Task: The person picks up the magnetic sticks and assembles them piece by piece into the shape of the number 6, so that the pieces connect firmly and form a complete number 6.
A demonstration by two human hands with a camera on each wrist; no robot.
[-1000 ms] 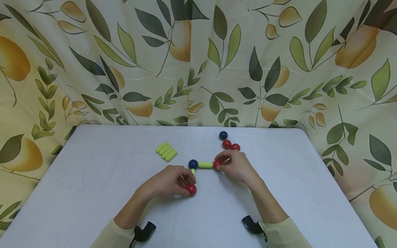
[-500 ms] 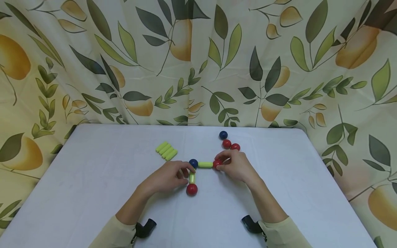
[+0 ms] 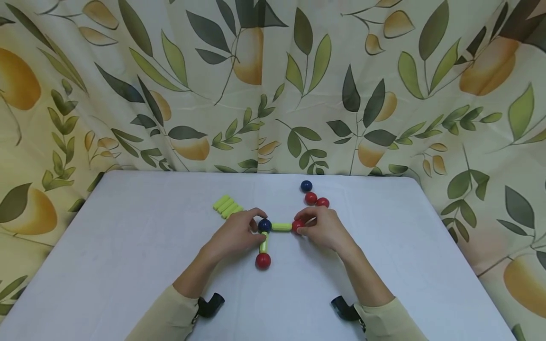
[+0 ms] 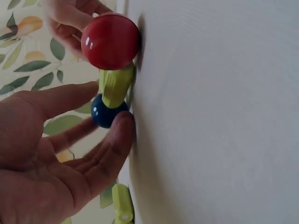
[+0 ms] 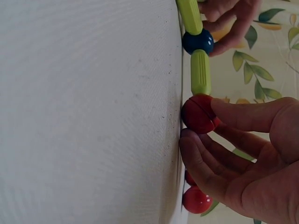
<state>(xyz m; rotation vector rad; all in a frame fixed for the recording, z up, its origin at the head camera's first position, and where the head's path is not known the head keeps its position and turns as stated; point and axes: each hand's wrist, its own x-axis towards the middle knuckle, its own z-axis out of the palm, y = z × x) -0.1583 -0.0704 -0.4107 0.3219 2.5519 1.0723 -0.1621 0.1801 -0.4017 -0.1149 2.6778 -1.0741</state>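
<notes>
Curtain (image 3: 315, 118) backs the white surface (image 3: 106, 265). On it, a blue ball (image 3: 265, 224) joins two rods (image 3: 281, 227) squarely: one points right to the right ball (image 5: 200, 113), one toward the person to the near ball (image 3: 263, 261). Right hand (image 3: 325, 229) clamps its fingers on the right ball. Left hand (image 3: 236, 232), previously at the near ball, closes its fingers around the blue ball.

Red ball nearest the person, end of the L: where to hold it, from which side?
Likely best: come from the person's side and pinch the red ball across its left and right. It's round with both flanks exposed, while its far side meets the yellow-green rod.
</notes>
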